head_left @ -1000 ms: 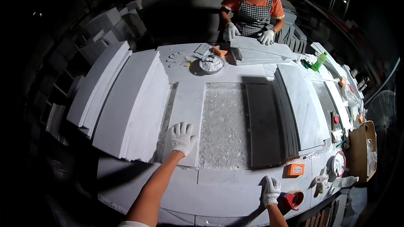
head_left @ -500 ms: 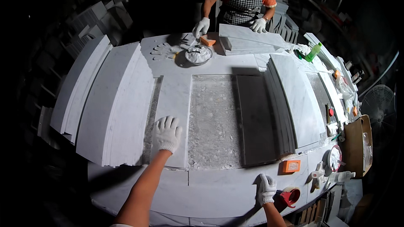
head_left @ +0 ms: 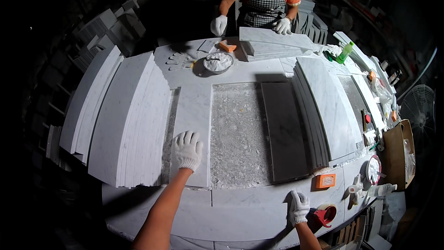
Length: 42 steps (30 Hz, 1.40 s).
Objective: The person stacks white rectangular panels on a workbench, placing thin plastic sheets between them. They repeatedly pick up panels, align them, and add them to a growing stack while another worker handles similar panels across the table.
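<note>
My left hand point(head_left: 188, 150), in a white knit glove, lies flat on a pale marble strip point(head_left: 196, 106), fingers stretched out. At the front edge of the table my right hand point(head_left: 299, 207), gloved too, rests with curled fingers pressed together. Whatever it may hold is hidden. Just right of it sits a red tape dispenser point(head_left: 324, 215). Beyond that hand is a small orange box point(head_left: 325, 181). Right of the strip, a rough grey bed point(head_left: 238, 134) strewn with white chips is exposed, and a darker, shadowed slab point(head_left: 284, 132) borders it.
Marble slab stacks stand left point(head_left: 122, 115) and right point(head_left: 326, 106). Across the table, a person in a checked apron point(head_left: 263, 9) rests one gloved hand on more slabs point(head_left: 273, 41). A bowl of white paste point(head_left: 218, 62), green bottle point(head_left: 344, 53) and cardboard box point(head_left: 398, 155) lie around.
The co-worker's hand on the left has drawn back from beside the paste bowl. My view has shifted slightly; my hands keep nearly the same places.
</note>
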{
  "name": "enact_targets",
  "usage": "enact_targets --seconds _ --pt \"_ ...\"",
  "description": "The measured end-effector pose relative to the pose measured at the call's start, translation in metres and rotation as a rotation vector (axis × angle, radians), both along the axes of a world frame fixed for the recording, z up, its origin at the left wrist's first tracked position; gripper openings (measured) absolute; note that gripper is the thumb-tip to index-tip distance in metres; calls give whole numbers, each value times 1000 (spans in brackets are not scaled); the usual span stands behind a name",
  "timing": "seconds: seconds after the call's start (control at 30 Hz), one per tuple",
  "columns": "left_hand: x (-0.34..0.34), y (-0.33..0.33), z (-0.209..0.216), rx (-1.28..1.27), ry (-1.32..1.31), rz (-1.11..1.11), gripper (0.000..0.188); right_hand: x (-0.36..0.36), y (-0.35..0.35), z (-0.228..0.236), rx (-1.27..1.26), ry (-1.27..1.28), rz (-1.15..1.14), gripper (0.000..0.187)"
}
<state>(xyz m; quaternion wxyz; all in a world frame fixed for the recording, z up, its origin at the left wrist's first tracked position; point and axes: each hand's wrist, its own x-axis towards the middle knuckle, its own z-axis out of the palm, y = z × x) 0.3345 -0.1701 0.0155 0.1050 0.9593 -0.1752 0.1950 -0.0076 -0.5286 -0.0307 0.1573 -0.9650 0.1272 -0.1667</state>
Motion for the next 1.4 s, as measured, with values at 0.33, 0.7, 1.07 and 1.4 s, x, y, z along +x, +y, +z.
enact_targets --seconds 0.33,0.7,1.07,1.4 --pt "-1 -2 0 -17 -22 -13 34 0 0 5 -8 -5 4 38" --pt "-4 -6 5 -18 24 -15 35 -1 -2 4 -11 -2 -4 37" --pt "-3 -1 1 5 -35 -9 34 3 2 6 -16 -23 -12 41" --pt "-10 -34 50 284 316 108 35 31 3 77 731 371 -346 43"
